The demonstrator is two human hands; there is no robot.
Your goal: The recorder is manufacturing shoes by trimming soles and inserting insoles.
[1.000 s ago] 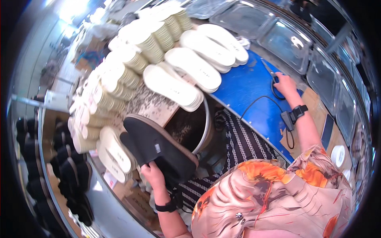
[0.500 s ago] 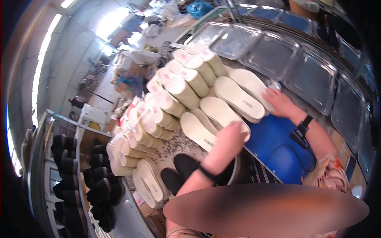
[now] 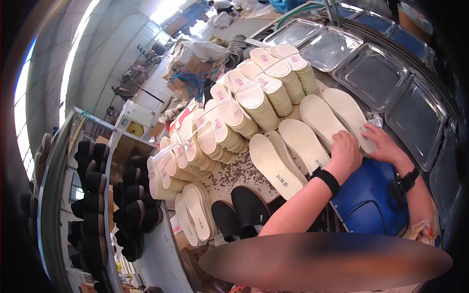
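Note:
Several flat white insoles (image 3: 317, 119) lie side by side on the speckled table (image 3: 234, 173). My left hand (image 3: 344, 151), with a black wristband, curls over the near end of one of them. My right hand (image 3: 383, 144), wearing a black watch, grips the heel of the rightmost white insole (image 3: 347, 107). Two black slipper soles (image 3: 244, 207) lie at the table's near edge, left of my left forearm. A blue pad (image 3: 371, 195) sits under my right wrist.
Tied stacks of white insoles (image 3: 254, 97) fill the table's far and left side. Clear plastic trays (image 3: 371, 73) line the right. A rack of black shoes (image 3: 93, 195) stands at the left, with cartons and bags (image 3: 195, 58) beyond the table.
My left hand held a black slipper sole low on the left; the black soles now lie on the table and that hand has moved right onto the insoles. My right hand left the blue pad.

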